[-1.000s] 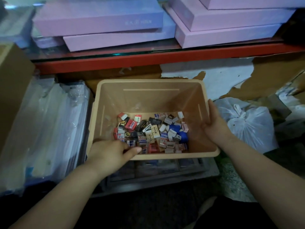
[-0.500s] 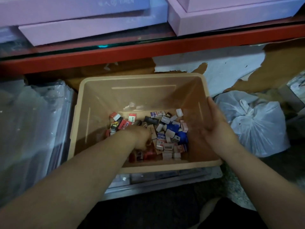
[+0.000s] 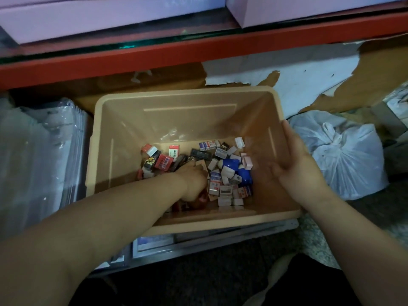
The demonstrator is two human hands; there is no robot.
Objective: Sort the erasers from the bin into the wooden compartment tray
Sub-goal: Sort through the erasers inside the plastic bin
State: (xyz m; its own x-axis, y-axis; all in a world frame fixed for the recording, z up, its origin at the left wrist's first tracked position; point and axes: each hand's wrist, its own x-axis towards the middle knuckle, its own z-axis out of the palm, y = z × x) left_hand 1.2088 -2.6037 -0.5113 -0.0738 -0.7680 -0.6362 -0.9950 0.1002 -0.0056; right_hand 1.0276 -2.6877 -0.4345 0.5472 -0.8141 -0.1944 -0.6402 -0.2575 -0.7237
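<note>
A beige plastic bin (image 3: 181, 93) stands on the floor under a shelf. A heap of small erasers (image 3: 229, 173) in red, white, blue and black wrappers covers its bottom. My left hand (image 3: 192, 182) reaches down into the middle of the heap with its fingers curled into the erasers; the fingertips are hidden, so I cannot see whether they hold one. My right hand (image 3: 295, 164) holds the bin's right wall, thumb inside and fingers along the rim. No wooden compartment tray shows in this view.
A red shelf edge (image 3: 198, 51) runs above the bin, with pink flat boxes (image 3: 110, 16) on it. Clear plastic packs (image 3: 39, 162) are stacked at the left. A tied white plastic bag (image 3: 348, 160) lies at the right. A flat clear case (image 3: 198, 241) sits under the bin's front.
My left hand left the bin's front rim and went down into the eraser heap. My right hand stayed on the right wall. The camera moved closer and lower.
</note>
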